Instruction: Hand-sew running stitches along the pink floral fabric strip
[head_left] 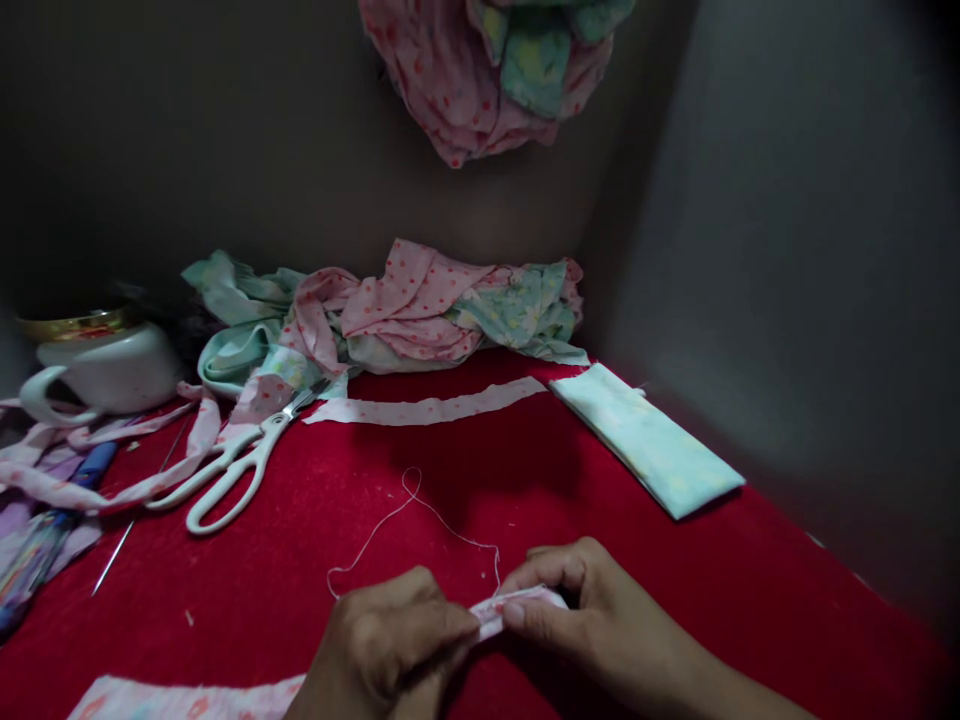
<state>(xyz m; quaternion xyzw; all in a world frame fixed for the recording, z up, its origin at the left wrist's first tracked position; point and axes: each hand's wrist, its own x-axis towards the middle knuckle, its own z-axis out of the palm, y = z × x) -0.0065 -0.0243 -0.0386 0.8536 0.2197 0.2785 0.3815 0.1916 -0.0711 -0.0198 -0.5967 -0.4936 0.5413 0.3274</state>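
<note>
Between my two hands is a narrow folded strip of pale pink patterned fabric (491, 617). My left hand (390, 635) is closed on its left end, fingers curled. My right hand (581, 605) pinches the other end between thumb and fingers. A thin white thread (450, 528) loops over the red cloth in front of my hands, running from near the left hand to the fabric at the right fingertips. Whether a needle is in my fingers cannot be seen. Another piece of pink printed fabric (187, 700) lies at the bottom left, partly behind my left wrist.
White-handled scissors (240, 470) lie on the red cloth (262, 590) at left, near a thin metal rod (112, 560), pens (37, 560) and a white mug (112, 370). Crumpled fabric (420, 300) lines the back. A pink strip (427, 410) and folded mint cloth (652, 440) lie ahead.
</note>
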